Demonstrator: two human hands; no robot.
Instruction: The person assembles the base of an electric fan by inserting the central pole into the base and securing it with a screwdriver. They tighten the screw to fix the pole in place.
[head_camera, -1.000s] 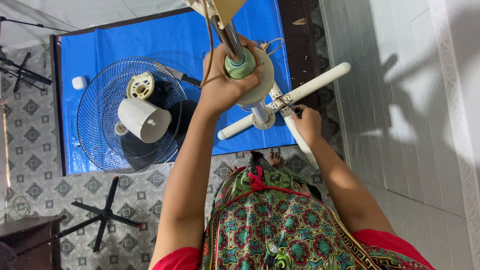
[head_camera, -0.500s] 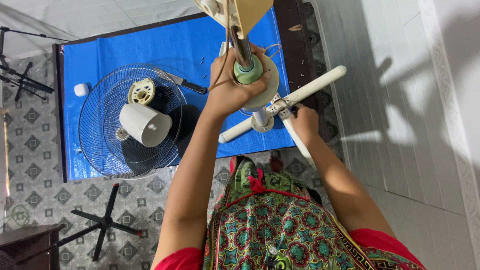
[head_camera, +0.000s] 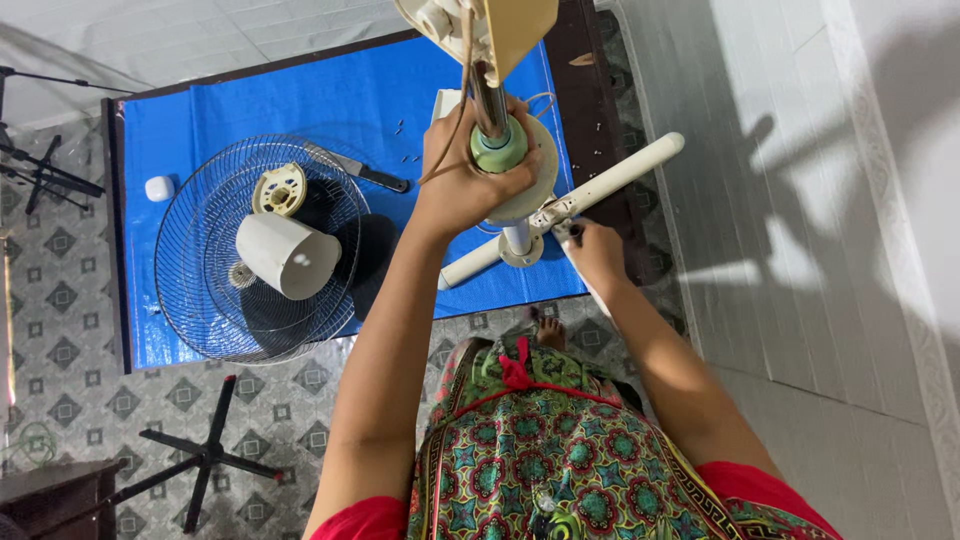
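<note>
Upper centre of frame, left hand (head_camera: 462, 185) wrapped around pale-green collar (head_camera: 497, 150) on chrome fan pole (head_camera: 487, 100), right hand (head_camera: 597, 255) pinching white tubular cross base (head_camera: 620, 175), round wire grille (head_camera: 262, 248) on blue tarp (head_camera: 200, 110) at left.

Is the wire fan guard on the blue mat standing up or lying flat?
Lying flat. The wire fan guard rests face-down on the blue mat, with a cream motor cover and a round yellowish part lying inside it.
</note>
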